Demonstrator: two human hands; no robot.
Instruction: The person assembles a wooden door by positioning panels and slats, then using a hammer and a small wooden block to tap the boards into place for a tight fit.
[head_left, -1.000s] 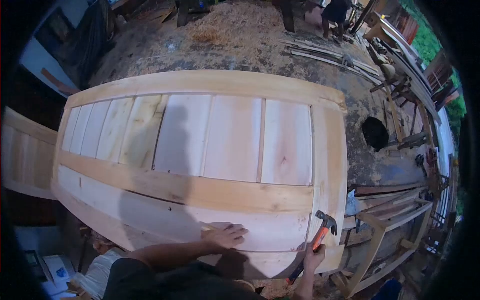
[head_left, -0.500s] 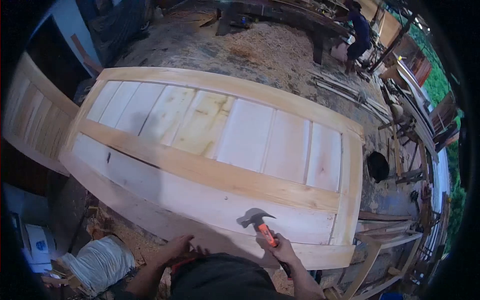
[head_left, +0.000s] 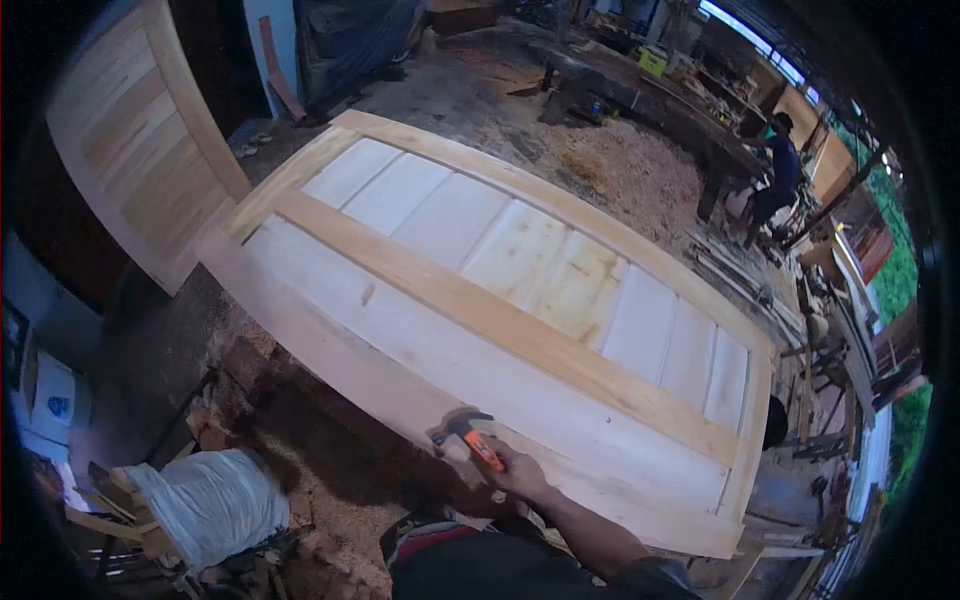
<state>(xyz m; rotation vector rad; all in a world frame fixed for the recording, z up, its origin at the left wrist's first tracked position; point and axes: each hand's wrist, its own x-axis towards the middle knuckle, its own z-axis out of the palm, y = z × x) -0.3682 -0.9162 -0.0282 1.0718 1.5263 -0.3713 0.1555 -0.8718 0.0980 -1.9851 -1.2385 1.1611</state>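
Observation:
My right hand (head_left: 522, 476) is closed around the orange and black handle of a claw hammer (head_left: 483, 450). The dark hammer head is over the near edge of a large panelled wooden door (head_left: 500, 310), which lies flat. Just below the head is a blurred, shaded shape that seems to be my left hand (head_left: 462, 476); its fingers cannot be made out. A small dark mark shows on the door's pale near board.
Another wooden door (head_left: 150, 140) stands upright at the left. A white wrapped bundle (head_left: 215, 508) is at the lower left, by wood scraps. Further back, a person (head_left: 782, 172) is beside a long workbench (head_left: 640, 95). Shavings and wood strips (head_left: 745, 280) lie on the floor.
The view has turned left, so the door appears further right and more slanted. My right hand and the hammer now appear further left. My left hand no longer shows with fingers spread.

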